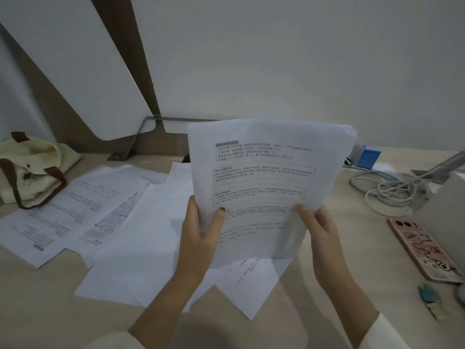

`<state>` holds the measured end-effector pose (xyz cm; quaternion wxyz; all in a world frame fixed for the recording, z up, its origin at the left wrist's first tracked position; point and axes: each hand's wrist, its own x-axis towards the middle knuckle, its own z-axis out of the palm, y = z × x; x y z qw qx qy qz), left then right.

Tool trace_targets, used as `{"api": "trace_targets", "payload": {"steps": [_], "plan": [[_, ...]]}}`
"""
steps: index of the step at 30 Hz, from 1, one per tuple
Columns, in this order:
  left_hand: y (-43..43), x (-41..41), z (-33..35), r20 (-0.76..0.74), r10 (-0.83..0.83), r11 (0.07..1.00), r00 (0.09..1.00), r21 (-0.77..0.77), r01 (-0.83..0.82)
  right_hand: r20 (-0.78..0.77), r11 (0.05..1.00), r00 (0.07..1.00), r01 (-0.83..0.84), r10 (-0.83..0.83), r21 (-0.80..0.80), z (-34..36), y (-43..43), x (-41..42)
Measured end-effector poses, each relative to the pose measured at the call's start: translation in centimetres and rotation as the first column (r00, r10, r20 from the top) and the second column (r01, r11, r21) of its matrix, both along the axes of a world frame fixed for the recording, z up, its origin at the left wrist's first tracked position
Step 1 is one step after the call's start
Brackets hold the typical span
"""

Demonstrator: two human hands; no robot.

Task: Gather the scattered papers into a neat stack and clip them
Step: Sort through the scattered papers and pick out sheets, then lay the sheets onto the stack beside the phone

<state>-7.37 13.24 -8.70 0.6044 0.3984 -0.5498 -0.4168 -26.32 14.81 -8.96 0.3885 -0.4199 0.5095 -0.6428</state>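
Observation:
I hold a printed sheet of paper (266, 172) upright above the desk, possibly with more sheets behind it. My left hand (198, 235) pinches its lower left edge, thumb on the front. My right hand (318, 230) grips its lower right edge. Several more printed sheets (83, 210) lie scattered and overlapping on the light wooden desk (37, 311), to the left of and beneath the held paper. Small clips (432, 302), blue-green and pale yellow, lie near the right front of the desk.
A cream tote bag (30, 170) with brown handles sits at the far left. A phone in a pink case (425, 249) lies at the right, beside a grey box (445, 210). Coiled white cables (387, 187) and a blue box (368, 156) are at the back right.

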Motion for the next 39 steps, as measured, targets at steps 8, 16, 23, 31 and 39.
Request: {"api": "trace_targets", "payload": {"steps": [8,16,23,31,39], "plan": [[0.3,0.1,-0.9,0.048,-0.008,0.997,0.999,0.083,0.004,-0.08,0.992,0.996,0.055,-0.046,0.115,-0.9,0.8,0.1],[-0.3,-4.2,-0.2,0.197,-0.17,0.96,0.965,0.255,0.117,-0.275,0.941,0.937,0.274,-0.215,0.2,0.6,3.3,-6.1],[0.8,-9.1,-3.1,0.249,-0.372,0.84,0.894,0.501,0.21,-0.337,0.845,0.896,0.404,-0.289,0.35,-1.9,7.5,-11.5],[2.5,-11.6,-6.9,0.563,-0.436,0.855,0.702,0.503,0.128,-0.44,0.758,0.854,0.475,-0.276,0.447,-6.1,10.4,-13.9],[1.6,-8.3,-5.5,0.859,-0.118,0.989,0.499,0.149,-0.023,-0.679,0.834,0.732,0.402,-0.045,0.378,-3.4,9.5,-12.3]]}}
